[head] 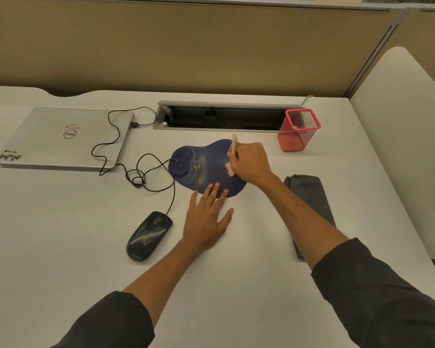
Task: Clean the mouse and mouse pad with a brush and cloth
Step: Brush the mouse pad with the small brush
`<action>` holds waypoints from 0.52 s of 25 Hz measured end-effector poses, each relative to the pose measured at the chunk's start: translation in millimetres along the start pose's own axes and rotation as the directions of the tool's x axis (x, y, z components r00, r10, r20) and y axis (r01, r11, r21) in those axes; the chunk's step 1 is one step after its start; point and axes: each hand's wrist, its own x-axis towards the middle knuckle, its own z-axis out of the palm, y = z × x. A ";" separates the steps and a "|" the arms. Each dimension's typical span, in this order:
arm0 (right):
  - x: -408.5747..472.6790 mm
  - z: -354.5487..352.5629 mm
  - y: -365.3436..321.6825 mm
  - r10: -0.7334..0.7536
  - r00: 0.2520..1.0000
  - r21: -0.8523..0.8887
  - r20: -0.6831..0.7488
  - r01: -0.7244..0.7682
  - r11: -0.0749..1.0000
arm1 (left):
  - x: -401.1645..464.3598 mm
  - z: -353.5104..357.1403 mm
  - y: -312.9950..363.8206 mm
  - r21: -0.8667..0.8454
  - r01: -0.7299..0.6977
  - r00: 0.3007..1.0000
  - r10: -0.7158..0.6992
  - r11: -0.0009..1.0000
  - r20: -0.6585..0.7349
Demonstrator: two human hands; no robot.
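1. The right hand (250, 163) is gripping a brush (234, 146), with its pale handle sticking up toward 12 o'clock and its pinkish bristle end touching the mouse pad (206, 169).
2. The left hand (207, 217) is lying flat with straight fingers, its fingertips (216, 185) pressing on the pad's 6 o'clock edge.
3. The blue mouse pad is lying at the middle of the white desk (60, 247).
4. The black mouse (148, 236) is sitting at 8 o'clock from the pad, just beside the left hand, with its cable (146, 177) looping toward the closed laptop (63, 138) at 10 o'clock.
5. A folded grey cloth (312, 197) is lying at 4 o'clock from the pad, partly under the right forearm.
6. A red mesh cup (299, 130) is standing at 2 o'clock from the pad.
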 end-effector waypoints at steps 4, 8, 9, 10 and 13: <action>10.9 -2.0 4.2 0.034 0.997 0.010 -0.064 -0.034 0.999 | 0.1 -0.9 0.9 -0.013 -0.002 1.000 0.002 1.000 -0.003; 3.7 3.7 5.4 0.011 1.000 -0.060 0.001 -0.011 0.998 | -0.1 -1.2 0.3 -0.008 0.001 1.000 -0.001 1.000 0.008; 8.5 0.1 8.1 0.013 0.999 -0.081 -0.036 -0.015 0.997 | 0.5 -1.6 0.7 -0.008 0.000 1.000 0.000 1.000 0.001; 14.9 -4.6 9.9 0.020 0.995 -0.059 -0.095 -0.025 0.998 | 0.4 -1.6 0.8 -0.012 -0.001 1.000 0.000 1.000 -0.005; 21.7 -6.2 4.2 0.069 0.987 0.138 -0.148 -0.048 0.989 | -0.3 -1.2 0.2 -0.017 0.000 1.000 0.000 1.000 0.005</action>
